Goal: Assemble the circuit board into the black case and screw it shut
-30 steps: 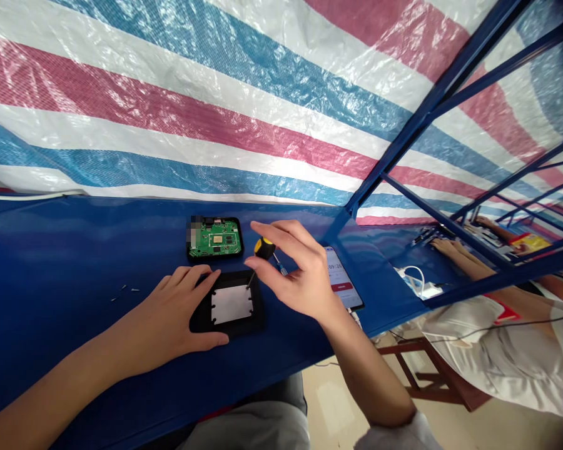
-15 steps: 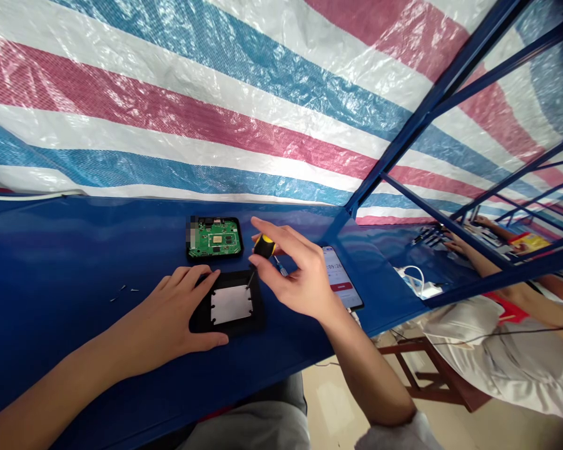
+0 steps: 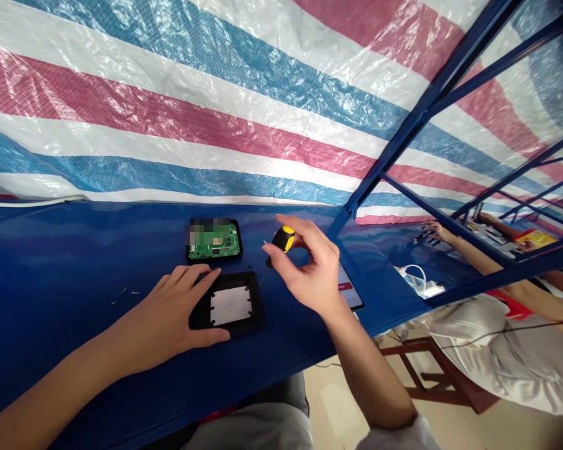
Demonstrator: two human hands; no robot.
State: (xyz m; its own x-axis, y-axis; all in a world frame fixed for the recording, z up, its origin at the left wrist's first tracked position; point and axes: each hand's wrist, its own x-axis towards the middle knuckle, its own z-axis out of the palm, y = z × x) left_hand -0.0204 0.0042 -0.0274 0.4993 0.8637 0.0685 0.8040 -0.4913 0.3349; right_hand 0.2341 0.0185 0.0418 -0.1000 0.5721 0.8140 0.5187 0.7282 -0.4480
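Note:
My left hand (image 3: pixel 181 312) grips the left side of a black plastic casing half (image 3: pixel 256 312), thumb on its near edge and fingers on its far edge. A silvery metal plate (image 3: pixel 231 305) sits inside the casing, with dark notches along its sides. My right hand (image 3: pixel 312 262) pinches a yellow and black screwdriver (image 3: pixel 283 239) between thumb and fingers. Its thin shaft points down beside the casing's upper right corner, apart from the plate. Something small and pale shows by my right thumb tip, too small to name. Behind the casing lies a green circuit board (image 3: pixel 216 242) in a black shell.
Several small screws (image 3: pixel 124 291) lie on the blue table (image 3: pixel 51 262) left of my left hand. A phone (image 3: pixel 349 287) is partly hidden behind my right hand. Further right are a white cable (image 3: pixel 417 275), blue frame bars (image 3: pixel 403 147) and another person's arm (image 3: pixel 473 256).
My right hand has lifted the screwdriver up and to the right, off the plate's upper right corner. It now covers more of the phone. My left hand stays on the casing.

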